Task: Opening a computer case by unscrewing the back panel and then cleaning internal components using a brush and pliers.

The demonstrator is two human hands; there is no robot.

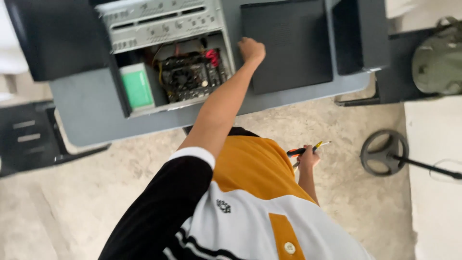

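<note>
While the person is leaning over the desk, the left hand (251, 50) is reaching forward with its fingers curled shut into a fist, knuckles pressing against the right edge of an open computer case (168, 53). Whether anything small is pinched inside that fist, I cannot tell. Just left of those fingers, the case is lying on its side with the panel off, showing a dark circuit board (192, 77) with a fan, some red and yellow wiring, and a green block (136, 87) further left. Just right of the fingers, a flat black panel (292, 43) is resting on the grey desk (91, 113).

The right hand (308, 158) is hanging low beside the body, well apart from the case, its fingers wrapping closed around two screwdrivers (308, 149), one with an orange and black handle, one yellowish.

Judging by its sheet-metal frame, the case is probably heavy, stiff and sharp along its cut edges; taking hold by the outer frame beside the fingers seems safest. The board inside looks fragile and is better left untouched. The screwdrivers look light and rigid, with handles made for gripping.

Beyond the hands, a round black stand base (384, 153) is sitting on the concrete floor (96, 192).
</note>
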